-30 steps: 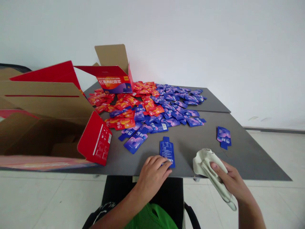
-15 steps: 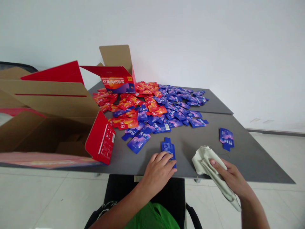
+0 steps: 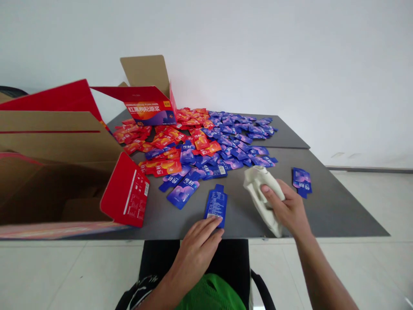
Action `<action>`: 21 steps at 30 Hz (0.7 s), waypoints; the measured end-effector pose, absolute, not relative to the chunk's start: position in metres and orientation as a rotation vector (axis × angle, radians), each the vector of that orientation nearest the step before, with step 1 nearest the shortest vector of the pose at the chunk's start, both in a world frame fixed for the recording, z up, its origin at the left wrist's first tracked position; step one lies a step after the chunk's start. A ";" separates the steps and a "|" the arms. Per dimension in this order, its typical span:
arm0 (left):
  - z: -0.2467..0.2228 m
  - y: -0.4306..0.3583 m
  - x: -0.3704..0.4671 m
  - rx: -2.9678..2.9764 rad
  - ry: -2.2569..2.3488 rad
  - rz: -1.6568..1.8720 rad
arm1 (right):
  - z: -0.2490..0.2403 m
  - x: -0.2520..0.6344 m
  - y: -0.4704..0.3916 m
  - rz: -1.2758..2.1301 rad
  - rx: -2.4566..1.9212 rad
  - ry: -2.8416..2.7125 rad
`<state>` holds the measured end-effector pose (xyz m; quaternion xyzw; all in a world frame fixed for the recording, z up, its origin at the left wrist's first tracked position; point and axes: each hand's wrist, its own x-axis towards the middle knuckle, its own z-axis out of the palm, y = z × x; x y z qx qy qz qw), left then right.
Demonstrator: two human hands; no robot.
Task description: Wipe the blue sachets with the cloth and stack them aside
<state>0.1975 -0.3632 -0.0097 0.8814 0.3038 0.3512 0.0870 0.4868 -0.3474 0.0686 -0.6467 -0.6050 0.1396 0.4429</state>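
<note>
My left hand [image 3: 200, 246] rests at the table's front edge, its fingertips on the lower end of a blue pouch [image 3: 217, 204] that lies flat with its printed text side up. The fingers are stretched out. To the right, my right hand [image 3: 285, 202] is closed around a pale, folded cloth [image 3: 264, 196] held over the table. Beyond both hands spreads a pile of blue pouches [image 3: 240, 137], with red pouches [image 3: 196, 138] on its left side. One more blue pouch [image 3: 302, 181] lies apart, right of the cloth.
A large open red carton [image 3: 132, 189] stands at the left front, its flaps spread. Behind it is a smaller open red box [image 3: 150, 113] beside the red pouches. The grey table [image 3: 335, 206] ends close to my body, with a black chair [image 3: 161, 258] below.
My right hand has lifted the cloth up and to the left. My left hand has drawn back toward the table edge, uncovering more of the blue pouch. The view has shifted slightly.
</note>
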 end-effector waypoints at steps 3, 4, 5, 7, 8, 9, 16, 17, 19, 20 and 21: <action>-0.015 -0.365 0.196 2.654 0.922 1.011 | 0.066 0.446 -0.333 0.311 -1.291 -2.020; -0.017 -0.364 0.196 2.662 0.930 0.991 | 0.061 0.434 -0.330 0.328 -1.209 -2.196; -0.019 -0.364 0.196 2.669 0.935 0.973 | 0.054 0.426 -0.326 0.348 -1.153 -2.340; -0.022 -0.364 0.195 2.679 0.942 0.947 | 0.039 0.417 -0.316 0.363 -1.120 -2.498; -0.023 -0.364 0.195 2.682 0.938 0.940 | 0.032 0.417 -0.308 0.352 -1.142 -2.518; -0.023 -0.363 0.195 2.685 0.929 0.938 | 0.026 0.419 -0.299 0.326 -1.178 -2.513; -0.024 -0.362 0.196 2.633 0.919 0.995 | 0.042 0.447 -0.245 0.057 -1.453 -2.416; -0.024 -0.362 0.196 2.629 0.918 1.003 | 0.049 0.446 -0.251 0.044 -1.441 -2.386; -0.026 -0.363 0.196 2.630 0.914 1.000 | 0.058 0.436 -0.275 0.065 -1.370 -2.338; -0.027 -0.363 0.195 2.629 0.917 0.992 | 0.060 0.430 -0.290 0.093 -1.329 -2.339; -0.028 -0.363 0.195 2.624 0.928 0.986 | 0.059 0.424 -0.305 0.142 -1.262 -2.399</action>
